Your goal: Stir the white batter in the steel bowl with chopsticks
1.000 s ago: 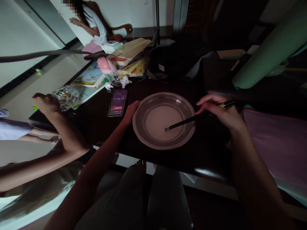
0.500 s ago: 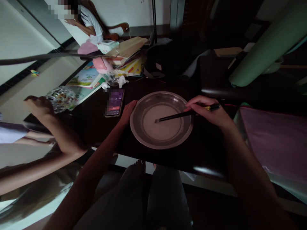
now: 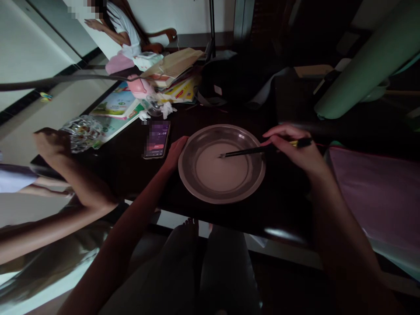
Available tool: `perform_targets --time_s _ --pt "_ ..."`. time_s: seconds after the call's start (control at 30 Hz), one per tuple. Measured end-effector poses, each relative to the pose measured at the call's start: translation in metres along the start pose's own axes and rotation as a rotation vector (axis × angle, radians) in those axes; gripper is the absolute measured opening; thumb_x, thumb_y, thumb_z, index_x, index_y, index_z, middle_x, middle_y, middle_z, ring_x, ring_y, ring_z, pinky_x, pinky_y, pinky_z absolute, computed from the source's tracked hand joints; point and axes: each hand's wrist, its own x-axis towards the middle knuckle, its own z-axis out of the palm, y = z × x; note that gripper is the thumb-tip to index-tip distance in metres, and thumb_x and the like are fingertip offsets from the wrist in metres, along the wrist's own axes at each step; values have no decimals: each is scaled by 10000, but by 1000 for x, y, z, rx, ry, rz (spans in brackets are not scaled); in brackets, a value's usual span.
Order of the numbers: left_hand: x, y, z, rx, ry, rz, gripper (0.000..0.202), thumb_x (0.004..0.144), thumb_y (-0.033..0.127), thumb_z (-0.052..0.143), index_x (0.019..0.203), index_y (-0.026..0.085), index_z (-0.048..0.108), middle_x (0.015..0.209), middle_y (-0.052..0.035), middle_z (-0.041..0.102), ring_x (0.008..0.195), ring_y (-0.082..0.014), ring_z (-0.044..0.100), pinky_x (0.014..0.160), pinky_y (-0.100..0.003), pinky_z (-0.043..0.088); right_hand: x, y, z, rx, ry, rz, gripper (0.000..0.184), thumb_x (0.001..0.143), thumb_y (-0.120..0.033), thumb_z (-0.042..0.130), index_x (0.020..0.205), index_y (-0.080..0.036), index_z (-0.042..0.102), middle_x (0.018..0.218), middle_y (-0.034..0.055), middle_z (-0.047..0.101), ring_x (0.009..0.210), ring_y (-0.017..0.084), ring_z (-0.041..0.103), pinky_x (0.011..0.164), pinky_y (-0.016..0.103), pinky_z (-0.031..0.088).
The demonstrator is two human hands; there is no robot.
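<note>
A round metal plate [image 3: 193,179] holding a pale liquid sits on the dark table [image 3: 131,166] in front of me. My left hand [image 3: 176,153] grips the plate's left rim. My right hand [image 3: 293,151] is closed on dark chopsticks [image 3: 249,152], whose tips rest in the liquid near the plate's middle. Both hands lie at the plate's edges, one on each side.
A phone [image 3: 157,139] with a lit screen lies left of the plate. Books, papers and a pink item [image 3: 141,86] pile up at the back. Another person's hand [image 3: 50,142] rests by a glass dish [image 3: 82,131] at the left. A person sits far back.
The chopstick tips have swept from the plate's lower right toward its upper middle. My right hand shifted slightly; my left hand stayed on the rim.
</note>
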Motion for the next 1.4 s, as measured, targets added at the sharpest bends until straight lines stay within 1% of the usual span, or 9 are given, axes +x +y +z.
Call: perform_targets --time_s 0.07,0.17,0.33,0.5,0.73,0.9,1.1,1.3,1.4 --pt "1 -1 1 -21 0 -10 395 974 304 285 899 150 641 929 -52 679 898 -173 577 834 -259 472 -1 0 -7 0 63 45 101 902 -309 606 931 -252 684 766 33 739 701 190 693 551 305 486" --pt "1 -3 1 -46 -6 -9 409 976 314 276 922 150 647 953 -57 685 898 -176 582 849 -268 475 -2 0 -7 29 10 76 122 906 -331 596 943 -254 684 710 30 731 622 185 665 489 299 448" --pt "2 -3 1 -43 8 -10 392 968 326 302 902 156 649 922 -52 681 901 -181 585 833 -258 477 -1 -1 3 8 -47 -12 123 888 -342 619 921 -250 693 855 29 749 767 187 710 605 301 520" --pt "2 0 1 -45 2 -55 387 966 299 306 922 151 661 934 -47 692 892 -171 584 819 -248 478 -2 1 -10 37 77 22 93 889 -298 602 913 -255 681 681 3 712 629 172 678 550 294 484" --pt "0 3 0 -57 11 -52 397 971 330 301 905 161 654 951 -51 696 924 -177 586 839 -249 477 -1 -2 6 20 -72 -10 86 885 -276 618 900 -250 699 861 23 742 796 183 714 679 309 538" --pt "0 6 1 -63 1 -82 404 970 311 286 931 151 655 958 -56 694 920 -173 585 836 -250 478 -2 0 -8 15 57 56 103 906 -273 588 926 -249 687 720 11 719 661 171 672 553 288 470" --pt "0 5 2 -47 22 -57 400 971 312 291 903 152 651 921 -55 689 901 -172 583 823 -247 476 -1 -4 6 44 -97 10 95 892 -316 615 890 -260 691 816 17 730 754 181 700 644 310 526" --pt "0 2 3 -65 23 -62 390 970 318 300 896 164 651 929 -50 691 903 -169 584 810 -240 474 -2 -1 -12 -1 103 22 100 897 -267 582 912 -249 680 713 15 703 672 197 678 586 328 484" --pt "1 0 3 -64 18 -67 385 970 320 301 892 170 646 919 -44 690 895 -174 578 813 -251 477 -3 0 -10 34 13 41 116 901 -284 572 907 -266 687 689 7 706 632 193 663 564 325 478"
